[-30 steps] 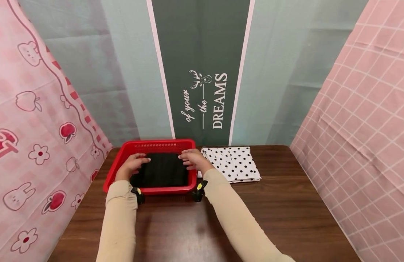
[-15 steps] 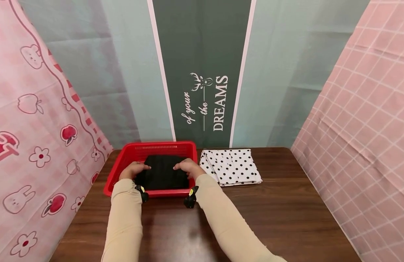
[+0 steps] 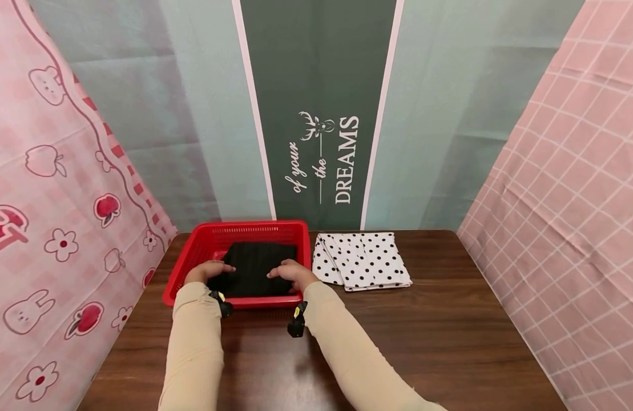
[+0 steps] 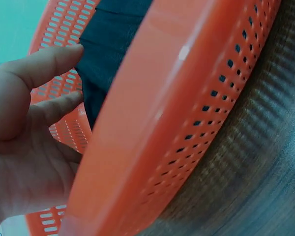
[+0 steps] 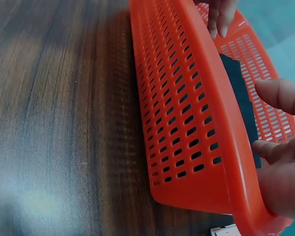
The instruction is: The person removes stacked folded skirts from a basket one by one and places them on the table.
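A folded black cloth [image 3: 257, 264] lies inside the red perforated plastic basket [image 3: 254, 302]. My left hand [image 3: 207, 272] reaches over the basket's left side; in the left wrist view its extended thumb and a finger meet the edge of the black cloth [image 4: 110, 44]. At the cloth's right side is my right hand [image 3: 294, 275], reaching in past the front rim. The right wrist view has the right thumb [image 5: 279, 95] raised apart from a lower finger, which is right at the cloth's edge. Other fingertips are hidden behind the rim.
Just right of the basket, a folded white cloth with black polka dots [image 3: 365, 262] lies on the brown wooden table [image 3: 424, 337]. Fabric hangings stand behind and on both sides: green [image 3: 316, 68], pink printed [image 3: 64, 217] and pink checked [image 3: 568, 200].
Both hands have lowered from above the basket to the black cloth's sides, the right one also shifting left. The cloth's left edge has become more slanted.
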A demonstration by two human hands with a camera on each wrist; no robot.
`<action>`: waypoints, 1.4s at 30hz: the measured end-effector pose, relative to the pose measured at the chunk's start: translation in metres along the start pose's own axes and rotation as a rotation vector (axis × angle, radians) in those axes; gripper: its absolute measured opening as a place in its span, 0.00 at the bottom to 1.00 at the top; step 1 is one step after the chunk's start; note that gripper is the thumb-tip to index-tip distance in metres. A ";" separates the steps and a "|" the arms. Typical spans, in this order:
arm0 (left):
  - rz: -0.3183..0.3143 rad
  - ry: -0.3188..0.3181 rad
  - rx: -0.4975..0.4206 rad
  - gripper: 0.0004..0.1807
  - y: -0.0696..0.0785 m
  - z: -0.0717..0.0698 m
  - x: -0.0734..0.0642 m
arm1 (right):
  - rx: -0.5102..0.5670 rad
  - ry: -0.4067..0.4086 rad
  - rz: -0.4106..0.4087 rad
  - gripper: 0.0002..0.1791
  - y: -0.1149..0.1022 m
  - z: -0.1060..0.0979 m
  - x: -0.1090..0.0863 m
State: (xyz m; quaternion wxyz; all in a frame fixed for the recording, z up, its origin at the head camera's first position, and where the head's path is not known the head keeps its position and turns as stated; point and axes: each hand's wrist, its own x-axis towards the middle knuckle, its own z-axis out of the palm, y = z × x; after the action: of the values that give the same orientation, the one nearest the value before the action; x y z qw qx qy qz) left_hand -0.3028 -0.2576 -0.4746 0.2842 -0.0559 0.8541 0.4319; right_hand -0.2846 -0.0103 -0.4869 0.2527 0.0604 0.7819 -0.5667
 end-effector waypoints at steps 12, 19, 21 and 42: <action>-0.067 -0.056 -0.093 0.42 -0.005 -0.002 -0.002 | -0.043 -0.048 -0.045 0.17 0.007 -0.001 0.007; -0.048 -0.059 -0.083 0.40 -0.007 -0.003 0.004 | 0.029 -0.013 -0.030 0.24 0.009 -0.001 0.005; -0.033 -0.077 -0.066 0.39 -0.007 -0.003 0.004 | 0.056 -0.017 -0.027 0.25 0.010 -0.001 0.005; 0.065 -0.069 -0.061 0.33 -0.015 -0.007 0.000 | 0.141 0.010 -0.051 0.25 0.016 0.006 0.011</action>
State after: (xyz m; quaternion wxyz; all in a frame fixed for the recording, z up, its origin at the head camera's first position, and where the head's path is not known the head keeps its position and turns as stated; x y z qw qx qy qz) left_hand -0.3011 -0.2723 -0.4819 0.2975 -0.0220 0.8315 0.4686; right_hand -0.2864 -0.0121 -0.5067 0.2292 0.0610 0.7426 -0.6263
